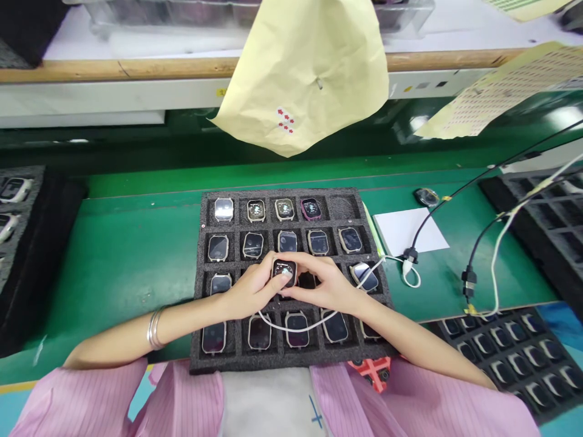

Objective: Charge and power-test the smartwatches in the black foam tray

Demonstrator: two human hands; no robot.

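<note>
A dark smartwatch without straps point(281, 268), its screen lit, is held between both hands over the foam tray point(291, 363). My left hand point(252, 286) grips its left side, with a fingertip over the lower part of the screen. From the other side, the fingers of my right hand point(328, 284) close on its right edge. A white cable point(298, 330) loops below the hands and runs right to a connector point(408, 264). Whether it joins the held watch is hidden by the fingers. Several watch bodies sit in the tray's compartments, a few with lit screens, one purple-framed watch point(311, 209) among them.
A white pad point(410, 230) and a small round dark object point(427, 196) lie right of the tray. Black cables point(483, 176) hang across the right. More watch trays stand at left point(27, 255) and lower right point(519, 358). Yellow paper point(310, 73) hangs overhead.
</note>
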